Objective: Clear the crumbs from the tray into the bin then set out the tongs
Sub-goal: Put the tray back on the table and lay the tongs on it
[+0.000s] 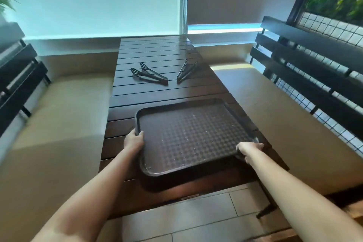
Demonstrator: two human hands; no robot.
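Note:
A dark brown textured tray (188,104) with pale crumbs scattered on it is held just above the near end of the slatted wooden table (157,51), casting a shadow below. My left hand (134,139) grips the tray's left rim, thumb over the edge. My right hand (248,148) grips its right rim near the front corner. Farther back on the table lie two black tongs: one pair (150,74) to the left, another pair (186,70) to the right. No bin is in view.
Beige cushioned benches (62,114) (279,104) with dark slatted backs flank the table on both sides. Window blinds stand behind the table. Grey floor tiles (196,216) lie below the table's near edge.

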